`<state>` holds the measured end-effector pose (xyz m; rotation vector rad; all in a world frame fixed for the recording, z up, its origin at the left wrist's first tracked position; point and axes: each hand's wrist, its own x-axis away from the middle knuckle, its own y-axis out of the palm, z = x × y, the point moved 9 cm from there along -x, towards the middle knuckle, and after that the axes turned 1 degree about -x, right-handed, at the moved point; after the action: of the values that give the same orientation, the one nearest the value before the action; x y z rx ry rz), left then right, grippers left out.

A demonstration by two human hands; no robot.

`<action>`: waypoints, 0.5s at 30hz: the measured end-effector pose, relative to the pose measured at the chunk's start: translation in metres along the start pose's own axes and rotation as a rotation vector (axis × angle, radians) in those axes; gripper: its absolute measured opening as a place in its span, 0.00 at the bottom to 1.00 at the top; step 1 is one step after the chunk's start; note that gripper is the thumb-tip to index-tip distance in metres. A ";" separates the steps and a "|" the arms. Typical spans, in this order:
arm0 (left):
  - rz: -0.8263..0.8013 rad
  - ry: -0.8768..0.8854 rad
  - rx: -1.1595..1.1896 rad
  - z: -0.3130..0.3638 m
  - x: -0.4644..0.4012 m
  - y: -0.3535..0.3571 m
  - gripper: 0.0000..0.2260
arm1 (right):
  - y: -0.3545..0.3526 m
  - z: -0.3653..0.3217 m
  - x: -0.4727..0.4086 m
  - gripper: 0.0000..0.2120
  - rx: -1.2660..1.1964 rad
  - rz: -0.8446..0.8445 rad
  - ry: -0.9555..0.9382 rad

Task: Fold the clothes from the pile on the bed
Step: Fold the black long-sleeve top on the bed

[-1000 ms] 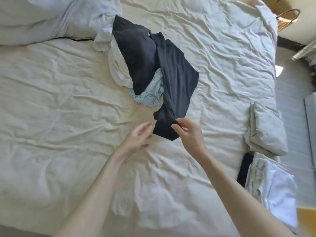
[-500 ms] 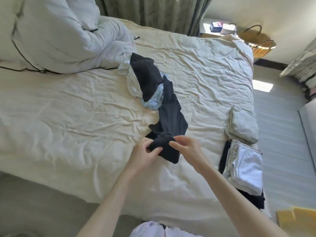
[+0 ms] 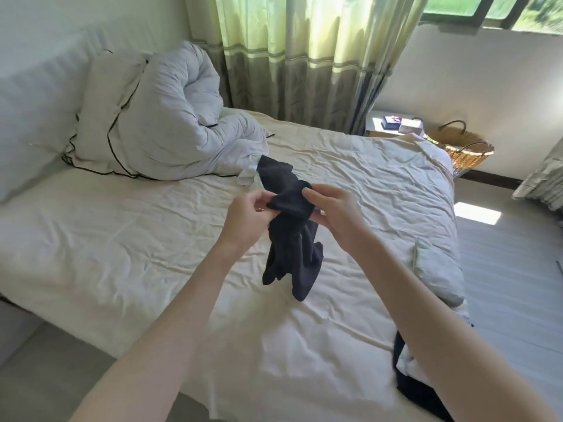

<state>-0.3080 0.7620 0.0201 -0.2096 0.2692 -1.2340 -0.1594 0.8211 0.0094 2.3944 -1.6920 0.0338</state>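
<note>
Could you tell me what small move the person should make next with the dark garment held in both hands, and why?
Probably draw the hands apart to spread the dark garment open. The left hand and right hand both grip its bunched top close together, and the rest hangs twisted above the bed, so it seems too crumpled to fold yet.

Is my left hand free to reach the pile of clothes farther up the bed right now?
Probably not yet: the left hand and the right hand both grip the dark garment, held up between you and the pile.
</note>
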 end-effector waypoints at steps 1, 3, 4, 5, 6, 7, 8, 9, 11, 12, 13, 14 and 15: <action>-0.014 -0.031 0.048 0.008 -0.008 -0.002 0.05 | -0.002 -0.003 -0.001 0.06 -0.062 0.004 0.001; -0.018 -0.081 0.113 0.022 -0.024 -0.007 0.04 | -0.005 -0.007 -0.002 0.06 -0.110 0.028 -0.037; -0.012 -0.100 0.123 0.028 -0.032 -0.010 0.03 | -0.009 -0.007 -0.002 0.05 -0.044 0.065 -0.079; -0.005 -0.112 0.119 0.034 -0.039 -0.013 0.04 | -0.015 -0.005 0.000 0.05 0.075 0.123 -0.131; 0.001 -0.129 0.116 0.039 -0.046 -0.014 0.04 | -0.020 -0.001 0.003 0.05 0.201 0.190 -0.181; 0.002 -0.150 0.111 0.041 -0.053 -0.015 0.03 | -0.024 0.007 0.008 0.06 0.307 0.255 -0.226; 0.003 -0.169 0.107 0.043 -0.059 -0.015 0.02 | -0.025 0.015 0.012 0.08 0.380 0.300 -0.257; 0.007 -0.182 0.106 0.046 -0.064 -0.014 0.02 | -0.023 0.024 0.014 0.08 0.440 0.321 -0.275; 0.020 -0.215 0.151 0.050 -0.074 -0.012 0.04 | -0.011 0.040 0.009 0.11 0.547 0.317 -0.270; 0.022 -0.227 0.194 0.054 -0.077 -0.009 0.04 | -0.005 0.045 0.004 0.15 0.587 0.306 -0.258; 0.015 -0.233 0.247 0.060 -0.080 -0.005 0.03 | 0.001 0.047 -0.003 0.19 0.622 0.302 -0.242; 0.001 -0.240 0.310 0.066 -0.083 -0.001 0.02 | 0.004 0.047 -0.011 0.24 0.650 0.314 -0.225; -0.012 -0.246 0.378 0.072 -0.085 0.003 0.01 | 0.005 0.046 -0.019 0.28 0.677 0.339 -0.206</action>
<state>-0.3085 0.8443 0.0948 -0.0336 -0.1790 -1.2330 -0.1755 0.8287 -0.0375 2.5631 -2.4888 0.5028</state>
